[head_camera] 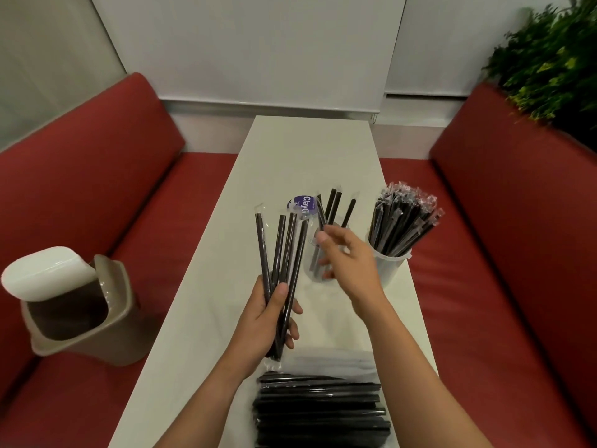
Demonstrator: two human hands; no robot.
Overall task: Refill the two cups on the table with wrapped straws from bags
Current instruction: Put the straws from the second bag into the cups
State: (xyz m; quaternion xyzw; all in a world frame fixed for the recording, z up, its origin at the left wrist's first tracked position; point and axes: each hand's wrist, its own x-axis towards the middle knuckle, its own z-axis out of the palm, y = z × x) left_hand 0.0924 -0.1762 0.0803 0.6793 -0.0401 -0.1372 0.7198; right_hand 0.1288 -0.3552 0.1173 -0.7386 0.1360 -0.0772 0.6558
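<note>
Bag (319, 412) nearest; L grip (268, 321) grasps straws (281, 250); R grip (345, 257) released over cup (312, 253): feed few, ends down.

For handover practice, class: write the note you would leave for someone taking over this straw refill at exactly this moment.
Left hand grips a fanned bunch of wrapped straws above the table.
Right hand is at the middle cup, blurred; whether it holds a straw is unclear.
Right cup is packed with straws: done. The middle cup holds only a few.
Bag of straws lies at the near table edge.
To do: feed the bunch, then more from the bag, into the middle cup.
</note>
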